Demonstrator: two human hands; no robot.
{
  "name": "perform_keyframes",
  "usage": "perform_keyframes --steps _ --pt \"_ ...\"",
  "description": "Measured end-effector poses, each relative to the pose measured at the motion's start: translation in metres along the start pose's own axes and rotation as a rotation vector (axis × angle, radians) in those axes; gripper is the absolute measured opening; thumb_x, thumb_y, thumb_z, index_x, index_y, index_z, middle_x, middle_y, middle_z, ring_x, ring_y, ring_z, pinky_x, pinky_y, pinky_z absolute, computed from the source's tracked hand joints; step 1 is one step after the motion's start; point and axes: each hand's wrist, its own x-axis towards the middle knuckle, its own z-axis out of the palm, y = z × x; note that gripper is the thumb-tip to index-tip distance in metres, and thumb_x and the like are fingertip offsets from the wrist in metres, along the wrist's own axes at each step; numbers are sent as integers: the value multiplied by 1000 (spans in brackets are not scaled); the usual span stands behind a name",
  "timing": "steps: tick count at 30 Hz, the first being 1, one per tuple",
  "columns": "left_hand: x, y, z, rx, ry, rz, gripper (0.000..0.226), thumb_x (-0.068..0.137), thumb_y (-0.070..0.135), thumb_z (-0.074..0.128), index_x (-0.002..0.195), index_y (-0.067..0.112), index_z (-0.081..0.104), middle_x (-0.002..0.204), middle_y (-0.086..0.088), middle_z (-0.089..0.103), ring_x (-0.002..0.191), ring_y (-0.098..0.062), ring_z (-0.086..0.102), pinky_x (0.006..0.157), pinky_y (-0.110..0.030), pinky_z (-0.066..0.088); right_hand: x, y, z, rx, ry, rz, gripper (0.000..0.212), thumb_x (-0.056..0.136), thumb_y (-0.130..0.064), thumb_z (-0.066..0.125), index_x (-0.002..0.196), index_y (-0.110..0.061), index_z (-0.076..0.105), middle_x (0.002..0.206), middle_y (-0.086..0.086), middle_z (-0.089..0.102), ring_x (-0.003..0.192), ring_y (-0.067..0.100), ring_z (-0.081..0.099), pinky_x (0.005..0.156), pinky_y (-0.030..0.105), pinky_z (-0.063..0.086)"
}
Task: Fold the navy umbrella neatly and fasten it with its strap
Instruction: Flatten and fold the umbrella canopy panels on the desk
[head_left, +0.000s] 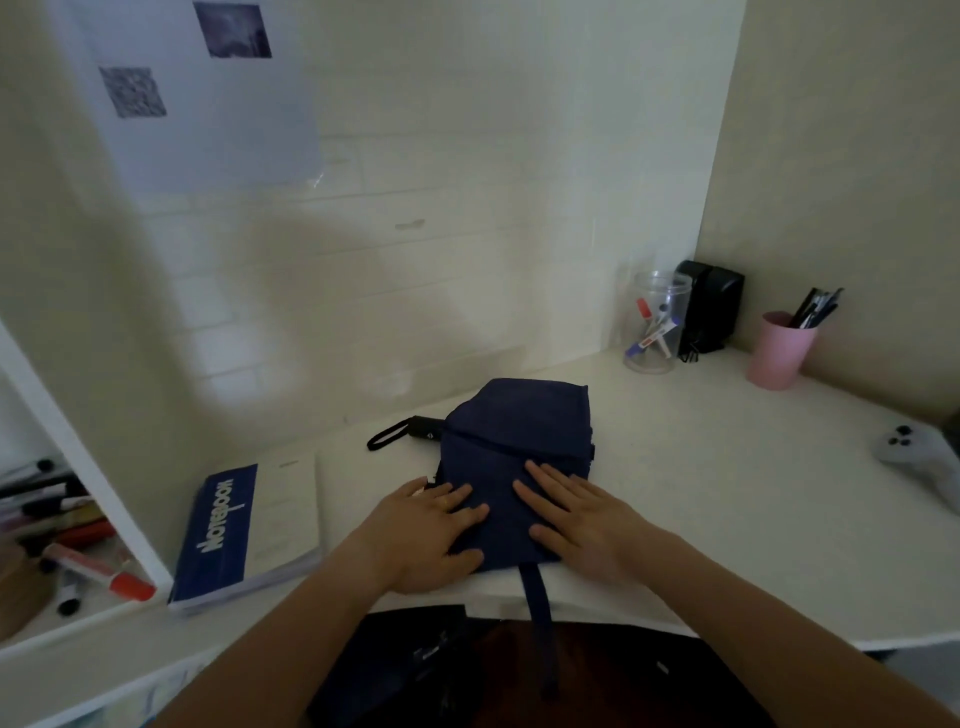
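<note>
Evidently both hands, left hand (434, 525) and right hand (576, 519), are pressing flat-fingered, gripping nothing, on the navy umbrella (514, 441), smoothing pleats; its strap (540, 618) is dangling over the worktop (727, 467) edge.

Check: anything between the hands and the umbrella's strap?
Nothing visible. Both hands, left and right, lie flat on the navy umbrella. The strap hangs free over the desk edge just below them, uncovered. The notebook lies off to the left, apart.
</note>
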Motion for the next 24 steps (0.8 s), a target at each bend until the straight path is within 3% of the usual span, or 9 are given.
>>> perform_keyframes --steps 2,4,6,8,12,15,17,19,24 --pt "17 9 -10 23 288 27 58 105 54 22 123 23 68 136 -3 63 124 -21 55 116 -38 33 0 1 4 -3 11 -5 93 73 -74 -19 157 -37 -9 163 -10 -22 151 8 -16 125 33 -3" --pt "33 21 -9 -53 434 44 49 108 44 27 136 22 60 146 -3 56 133 -19 51 118 -37 35 1 2 5 -18 14 -10 92 75 -74 -18 157 -34 -8 164 -8 -18 152 9 -15 125 35 -2" --pt "41 27 9 -138 311 66 55 109 45 23 161 27 22 169 0 20 155 -17 19 126 -35 19 -1 3 5 -25 23 -8 86 82 -72 -12 157 -30 -9 165 -7 -17 151 8 -15 126 37 1" --pt "32 22 29 -179 171 26 61 108 53 17 162 33 -2 170 9 -6 157 -10 -6 128 -35 6 -7 5 4 -12 14 -8 79 91 -71 -1 157 -28 -13 164 -10 -21 150 4 -19 126 35 -1" --pt "12 4 43 -240 122 -19 67 102 68 13 159 42 -9 167 16 -17 153 -3 -18 128 -33 -1 -33 15 -9 22 -69 -9 79 95 -73 16 157 -33 -11 162 -18 -20 148 -1 -17 124 27 -4" --pt "7 4 46 -244 149 -15 67 100 72 12 157 46 -11 166 18 -20 152 -2 -21 128 -32 -4 -33 18 -33 80 21 29 72 91 -73 37 154 -39 29 161 -22 21 147 2 22 122 30 20" --pt "6 5 47 -258 178 -12 66 99 72 12 156 50 -13 166 18 -22 151 -2 -23 127 -33 -6 -10 18 -53 332 301 124 52 86 -61 61 131 -34 60 135 -18 56 121 5 54 107 33 44" --pt "5 4 48 -273 204 -5 63 99 72 12 154 54 -13 166 19 -23 151 -1 -24 127 -32 -8 26 33 -69 619 575 338 45 83 -47 73 122 -26 65 120 -7 64 105 11 60 94 35 52" --pt "5 5 48 -318 216 15 57 100 72 16 149 64 -13 164 21 -25 150 1 -26 124 -30 -9 76 62 -99 1313 414 812 55 78 -31 82 116 2 60 105 11 67 86 24 62 80 37 49"
